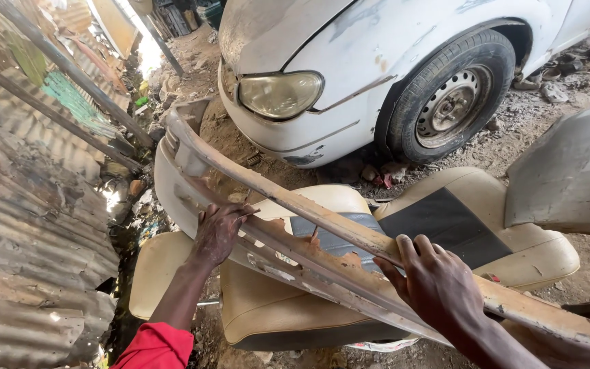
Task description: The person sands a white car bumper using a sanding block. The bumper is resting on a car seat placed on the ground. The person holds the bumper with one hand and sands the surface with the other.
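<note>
Gripping the bumper (349,239), the right hand (438,283) is curling its fingers (411,249) over the top edge at four o'clock. The left hand (216,232) is pressing flat, fingers spread, at nine o'clock. It is looking long, light, flexible and flaky, so wide-apart holds suit it.

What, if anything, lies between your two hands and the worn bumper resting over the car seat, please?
Nothing visible does. The left hand lies flat on the bumper near its curved end, and the right hand grips its upper edge further along. The car seat sits beneath the bumper, not between it and either hand.
</note>
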